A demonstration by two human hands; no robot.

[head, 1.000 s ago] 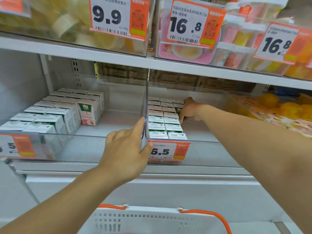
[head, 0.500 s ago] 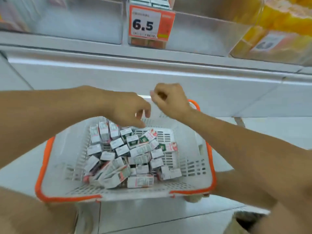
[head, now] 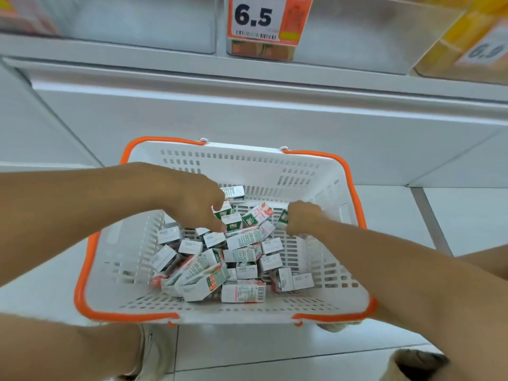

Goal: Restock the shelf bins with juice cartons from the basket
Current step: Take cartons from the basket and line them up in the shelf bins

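Now both hands are down inside the white basket (head: 277,166) with the orange rim, which sits on the floor under the shelf. The juice cartons (head: 220,259) lie in a messy heap on the basket floor, mostly toward the near side and the middle. Some lie flat, some stand on end, and some lean on each other.

The left hand (head: 198,204) reaches toward the far side of the heap. Its fingers are curled around a small carton (head: 235,193) near the far wall, with more cartons right under its fingertips. The right hand (head: 301,218) is closer to the right wall. Its fingers are curled around a green and white carton (head: 283,215) that pokes out on its left side.

The step seems to be picking up cartons to take up to the shelf bin (head: 357,37) with the 6.5 price tag (head: 264,19) above. To do it well, each hand should hold its carton by the flat sides, not the corners, so it does not slip. Lift straight up so the other cartons do not tumble. The boxes are small and light, so a soft squeeze is enough. A hard squeeze could dent one. Check that the colour matches the bin before putting it in.
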